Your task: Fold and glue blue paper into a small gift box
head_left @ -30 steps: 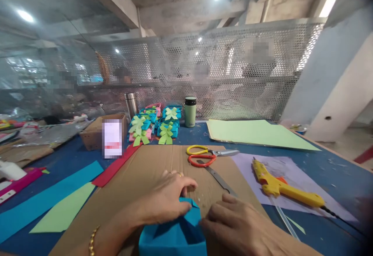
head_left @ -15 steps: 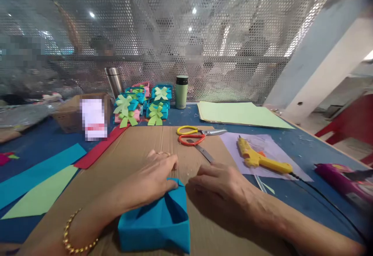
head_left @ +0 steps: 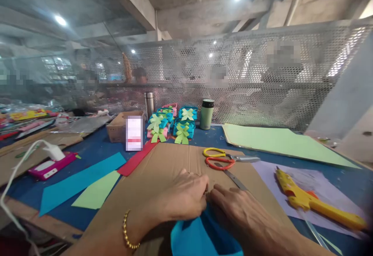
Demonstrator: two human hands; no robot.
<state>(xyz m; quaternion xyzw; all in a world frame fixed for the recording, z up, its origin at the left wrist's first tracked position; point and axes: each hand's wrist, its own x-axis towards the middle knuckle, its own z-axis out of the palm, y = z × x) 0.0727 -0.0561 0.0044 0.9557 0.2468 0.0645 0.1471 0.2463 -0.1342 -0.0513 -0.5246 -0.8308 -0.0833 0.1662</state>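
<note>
A folded blue paper box (head_left: 201, 238) lies on a brown cardboard sheet (head_left: 171, 162) at the bottom of the view, partly cut off by the frame edge. My left hand (head_left: 182, 197), with a gold bracelet on the wrist, has its fingers curled down on the box's far edge. My right hand (head_left: 233, 207) presses the same edge from the right, fingers closed and touching the left hand's fingertips. The far wall of the box is hidden under both hands.
Two scissors (head_left: 224, 159) lie just beyond my hands. A yellow glue gun (head_left: 309, 201) rests on white paper at the right. Finished blue boxes with green bows (head_left: 171, 124), a green flask (head_left: 206, 114), a steel flask (head_left: 149, 104), green sheets (head_left: 279, 141) and coloured strips (head_left: 78, 180) lie around.
The view has tilted up and swung left. The blue box has come closer to me and lower in view. My two hands have closed together over its far edge.
</note>
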